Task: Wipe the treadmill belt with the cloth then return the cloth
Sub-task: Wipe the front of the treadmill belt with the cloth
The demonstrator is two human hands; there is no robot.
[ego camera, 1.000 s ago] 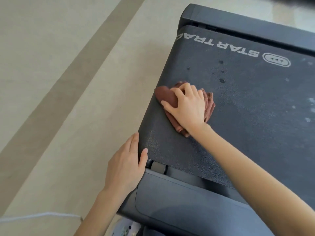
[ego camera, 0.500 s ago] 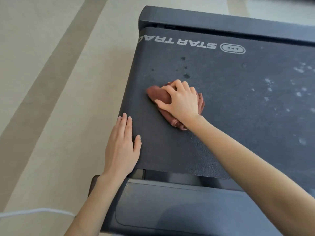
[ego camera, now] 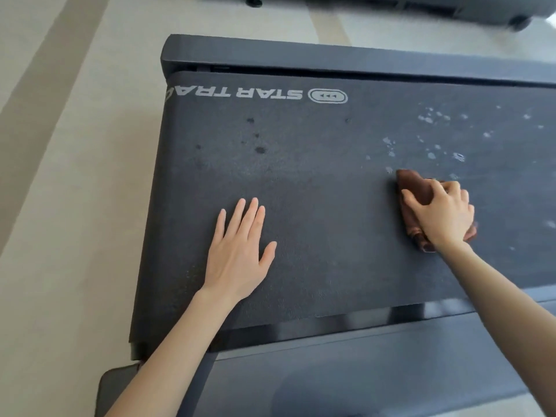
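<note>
The dark treadmill belt (ego camera: 316, 182) fills the middle of the view, with a white logo along its far edge. A bunched reddish-brown cloth (ego camera: 413, 188) lies on the belt's right part. My right hand (ego camera: 442, 215) grips it from above, fingers curled over the fabric. White specks (ego camera: 433, 139) dot the belt just beyond the cloth, and a few dark spots (ego camera: 260, 150) sit left of centre. My left hand (ego camera: 240, 251) rests flat on the belt at the near left, fingers straight and holding nothing.
The treadmill's dark rear frame (ego camera: 331, 60) runs along the far edge and its side rail (ego camera: 361, 371) lies near me. Beige floor with a darker stripe (ego camera: 60, 145) spreads to the left. Another grey machine base (ego camera: 481, 9) stands at the top right.
My right hand has swept the cloth from the belt's left side to its right part. My left hand has moved from the belt's left edge onto the belt surface.
</note>
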